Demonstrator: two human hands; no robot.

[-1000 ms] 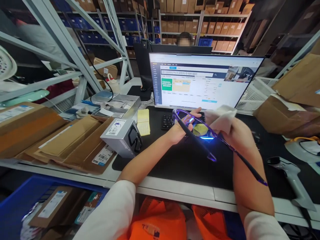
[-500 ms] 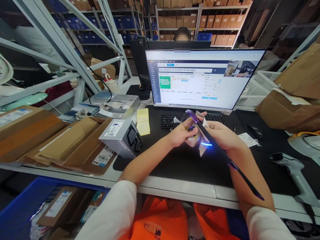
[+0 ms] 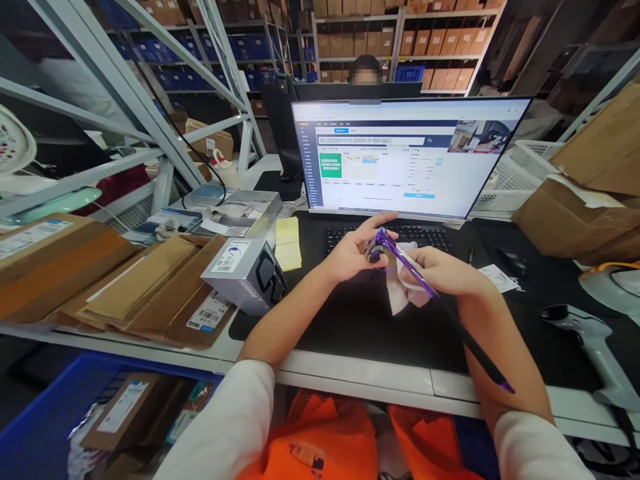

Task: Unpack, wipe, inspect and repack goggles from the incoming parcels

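Purple-framed glasses [image 3: 400, 261] are held over the black desk mat [image 3: 360, 320], in front of the keyboard [image 3: 420, 235]. My left hand [image 3: 353, 252] grips the front of the frame near the lens. My right hand [image 3: 440, 270] holds a white cleaning cloth [image 3: 404, 295] pressed against the glasses. One dark temple arm [image 3: 475, 357] sticks out toward me along my right forearm. The lenses are mostly hidden by my fingers and the cloth.
A monitor [image 3: 400, 157] stands behind the keyboard. A grey product box [image 3: 245, 273] and flat cardboard mailers [image 3: 140, 287] lie on the left. On the right are a barcode scanner [image 3: 585, 340], a mouse [image 3: 510, 260] and cardboard boxes [image 3: 575, 213]. Another person sits behind the monitor.
The glasses were held open and high with the lenses glowing blue; now they are turned edge-on and lower, and my right hand has brought the cloth onto them.
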